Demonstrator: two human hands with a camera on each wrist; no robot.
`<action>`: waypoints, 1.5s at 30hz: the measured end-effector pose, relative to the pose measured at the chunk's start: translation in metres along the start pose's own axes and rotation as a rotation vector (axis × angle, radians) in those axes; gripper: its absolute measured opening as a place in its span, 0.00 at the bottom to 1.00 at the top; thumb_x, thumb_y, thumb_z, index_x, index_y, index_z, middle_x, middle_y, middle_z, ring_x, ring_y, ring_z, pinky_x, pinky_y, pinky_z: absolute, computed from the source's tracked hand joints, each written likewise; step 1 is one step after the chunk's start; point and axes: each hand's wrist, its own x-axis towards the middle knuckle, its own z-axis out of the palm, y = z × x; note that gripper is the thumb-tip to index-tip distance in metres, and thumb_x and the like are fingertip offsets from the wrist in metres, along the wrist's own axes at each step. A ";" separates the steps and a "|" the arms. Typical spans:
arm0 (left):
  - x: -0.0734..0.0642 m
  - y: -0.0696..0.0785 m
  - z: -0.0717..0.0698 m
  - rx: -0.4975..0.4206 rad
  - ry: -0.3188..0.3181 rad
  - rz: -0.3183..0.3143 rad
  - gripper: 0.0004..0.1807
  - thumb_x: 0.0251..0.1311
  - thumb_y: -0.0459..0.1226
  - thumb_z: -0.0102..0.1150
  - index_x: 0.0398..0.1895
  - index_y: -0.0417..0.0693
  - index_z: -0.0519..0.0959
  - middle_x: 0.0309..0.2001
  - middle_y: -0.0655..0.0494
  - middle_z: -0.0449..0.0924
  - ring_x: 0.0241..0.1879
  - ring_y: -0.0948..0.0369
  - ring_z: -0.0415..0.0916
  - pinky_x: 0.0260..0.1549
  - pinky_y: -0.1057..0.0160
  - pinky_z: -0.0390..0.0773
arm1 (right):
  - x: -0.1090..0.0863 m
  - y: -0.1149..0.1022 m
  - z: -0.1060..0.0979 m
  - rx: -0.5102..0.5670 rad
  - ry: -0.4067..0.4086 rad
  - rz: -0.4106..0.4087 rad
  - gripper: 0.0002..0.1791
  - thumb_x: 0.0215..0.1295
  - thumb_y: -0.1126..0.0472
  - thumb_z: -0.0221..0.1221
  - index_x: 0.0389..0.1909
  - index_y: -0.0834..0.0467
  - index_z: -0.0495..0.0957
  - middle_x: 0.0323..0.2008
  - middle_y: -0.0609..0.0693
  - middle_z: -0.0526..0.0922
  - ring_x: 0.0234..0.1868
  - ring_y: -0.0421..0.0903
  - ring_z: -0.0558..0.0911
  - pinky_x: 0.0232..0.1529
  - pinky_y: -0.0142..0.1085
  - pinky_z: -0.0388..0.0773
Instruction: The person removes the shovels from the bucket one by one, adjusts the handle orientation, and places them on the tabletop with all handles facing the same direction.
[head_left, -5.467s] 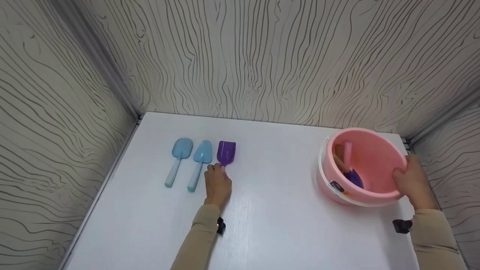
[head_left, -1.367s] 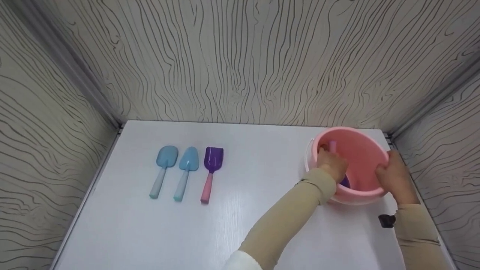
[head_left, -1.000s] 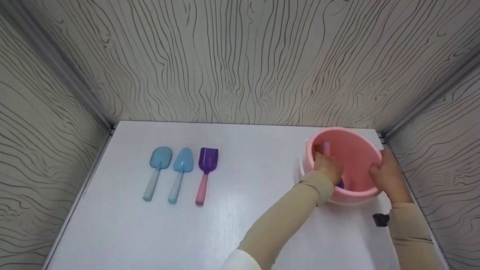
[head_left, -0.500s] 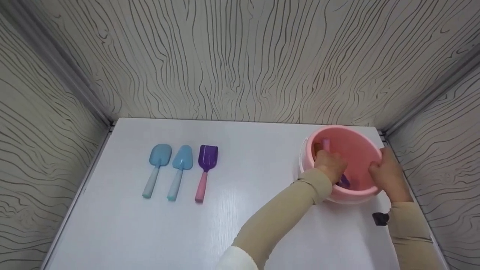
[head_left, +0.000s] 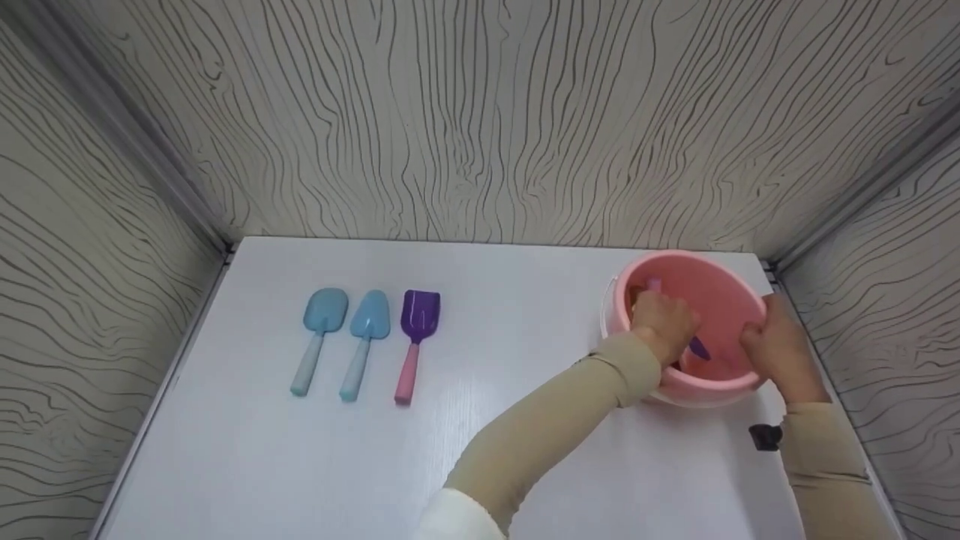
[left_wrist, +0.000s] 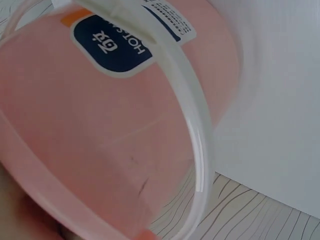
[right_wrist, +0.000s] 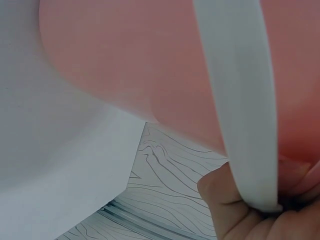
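Note:
Tilted at the table's right end is a pink bucket [head_left: 724, 319] with a white carrying handle [left_wrist: 200, 145]. My right hand [head_left: 780, 349] grips its right rim, thumb over the inside; the right wrist view shows the curled fingers [right_wrist: 222, 192] by the white handle. My left hand [head_left: 664, 322] reaches inside, its fingertips hidden. Beside it show a purple piece [head_left: 699, 348] and a pink handle end [head_left: 655, 285]; I cannot tell whether the hand holds either. Left on the table lie a rounded blue toy shovel [head_left: 326, 309], a pointed blue one [head_left: 370, 315] and a purple, pink-handled one [head_left: 421, 313].
The white table [head_left: 300, 465] is walled by wood-grain panels [head_left: 480, 127] at the back and both sides. The bucket stands near the back right corner. A black wrist device [head_left: 766, 436] sits at my right sleeve.
My left hand has let go of the purple shovel on the table and moved right into the bucket. There, the purple piece has shifted up and rightward. My right hand keeps its grip on the rim.

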 end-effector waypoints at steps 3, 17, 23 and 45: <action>-0.004 -0.006 -0.001 -0.010 0.030 -0.002 0.15 0.79 0.51 0.57 0.63 0.74 0.84 0.40 0.70 0.85 0.35 0.67 0.79 0.36 0.69 0.82 | 0.000 -0.001 -0.001 0.002 -0.011 0.011 0.28 0.75 0.67 0.45 0.69 0.78 0.54 0.48 0.78 0.74 0.36 0.57 0.82 0.28 0.40 0.77; -0.022 -0.031 -0.001 -0.172 0.158 -0.010 0.12 0.79 0.46 0.57 0.54 0.72 0.88 0.42 0.71 0.88 0.40 0.69 0.82 0.46 0.67 0.86 | 0.000 -0.002 0.002 0.015 -0.006 0.016 0.28 0.74 0.66 0.45 0.69 0.78 0.54 0.48 0.78 0.74 0.35 0.56 0.82 0.28 0.40 0.78; -0.030 -0.039 -0.001 -0.223 0.214 0.001 0.10 0.77 0.45 0.58 0.49 0.72 0.88 0.37 0.70 0.86 0.36 0.69 0.82 0.38 0.65 0.85 | 0.002 0.000 0.002 0.022 -0.011 0.007 0.28 0.74 0.67 0.44 0.69 0.79 0.54 0.48 0.79 0.73 0.34 0.56 0.81 0.28 0.40 0.77; -0.064 -0.085 0.019 -0.802 0.228 -0.022 0.13 0.83 0.49 0.50 0.47 0.55 0.80 0.32 0.63 0.78 0.31 0.65 0.77 0.30 0.69 0.77 | -0.001 -0.001 -0.002 0.050 -0.053 0.060 0.30 0.78 0.65 0.42 0.73 0.76 0.50 0.53 0.79 0.71 0.37 0.55 0.82 0.29 0.40 0.81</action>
